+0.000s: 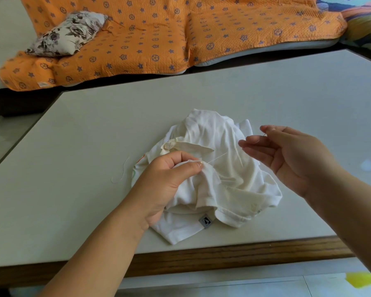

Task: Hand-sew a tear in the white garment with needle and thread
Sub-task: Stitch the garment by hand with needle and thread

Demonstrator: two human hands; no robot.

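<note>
A crumpled white garment (219, 179) lies in the middle of the pale table (94, 146), with a small grey label (205, 221) at its near hem. My left hand (167, 181) pinches a raised fold of the cloth between thumb and fingers. A thin white thread (217, 157) runs from that fold up and to the right. My right hand (287, 155) is lifted above the garment's right side, and its thumb and forefinger pinch a fine needle (263, 135) while the other fingers are spread. The tear itself is hidden in the fold.
A loose bit of white thread (121, 172) lies on the table left of the garment. The table's wooden front edge (223, 256) is close to me. Beyond the table is a sofa with an orange patterned cover (159, 39) and a floral cushion (66, 35).
</note>
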